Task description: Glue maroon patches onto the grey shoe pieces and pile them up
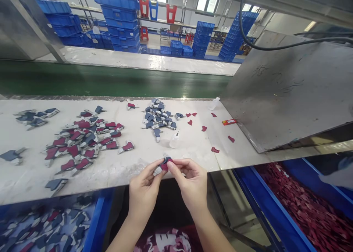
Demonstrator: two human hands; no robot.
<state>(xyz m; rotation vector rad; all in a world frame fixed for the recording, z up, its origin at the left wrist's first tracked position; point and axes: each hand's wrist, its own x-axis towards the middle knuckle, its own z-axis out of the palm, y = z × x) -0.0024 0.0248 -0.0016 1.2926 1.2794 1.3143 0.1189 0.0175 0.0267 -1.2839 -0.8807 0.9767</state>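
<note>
Near the front edge of the worktable, my left hand (pixel 143 189) pinches a small plastic part (pixel 160 167) in white and dark blue. My right hand (pixel 193 187) presses its thumb on a maroon piece (pixel 164 165) lying against the dark blue side of that part; fingers hide much of both. Just beyond stands a small clear dropper bottle (pixel 174 140). A heap of dark blue and white parts (pixel 158 116) lies behind it. Several loose maroon pieces (pixel 204 128) are scattered to the right. Left of my hands spreads a larger pile of maroon-faced parts (pixel 82 141).
A blue bin (pixel 95 222) of mixed parts sits below left, and another blue bin (pixel 275 204) full of maroon pieces below right. A slanted metal panel (pixel 292 94) bounds the table's right side. Behind runs a green conveyor belt (pixel 116 79).
</note>
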